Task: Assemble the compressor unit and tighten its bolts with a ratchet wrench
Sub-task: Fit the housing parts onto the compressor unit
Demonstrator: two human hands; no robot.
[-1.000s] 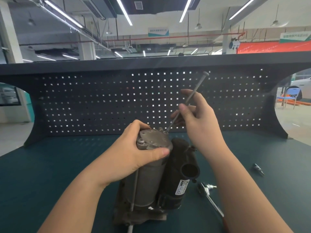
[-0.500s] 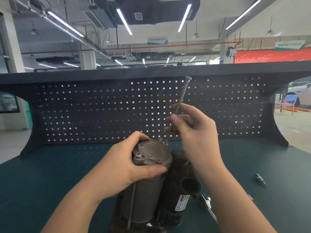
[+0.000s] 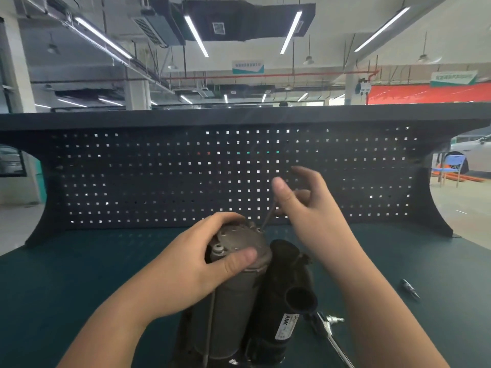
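Note:
The compressor unit stands upright on the green bench: a grey cylinder (image 3: 228, 314) with a metal end cap (image 3: 239, 239), and beside it a black motor housing (image 3: 281, 296) with an AMK label. My left hand (image 3: 186, 272) grips the end cap from the left, thumb across its front. A long thin bolt (image 3: 267, 217) leans out of a hole at the cap's far right edge. Just above it is my right hand (image 3: 310, 216), thumb and forefinger spread apart. The bolt's top is hidden by the lower fingers. Another long bolt (image 3: 210, 328) runs down the cylinder's side.
A ratchet wrench (image 3: 333, 338) lies on the bench (image 3: 79, 288) right of the unit, under my right forearm. A small metal socket piece (image 3: 410, 289) lies further right. A dark pegboard (image 3: 132, 176) closes off the back of the bench.
The long bolt has slid down into the end cap; its head no longer sticks up above my right hand. The thumb and forefinger that pinched it have spread apart. My left hand stays put.

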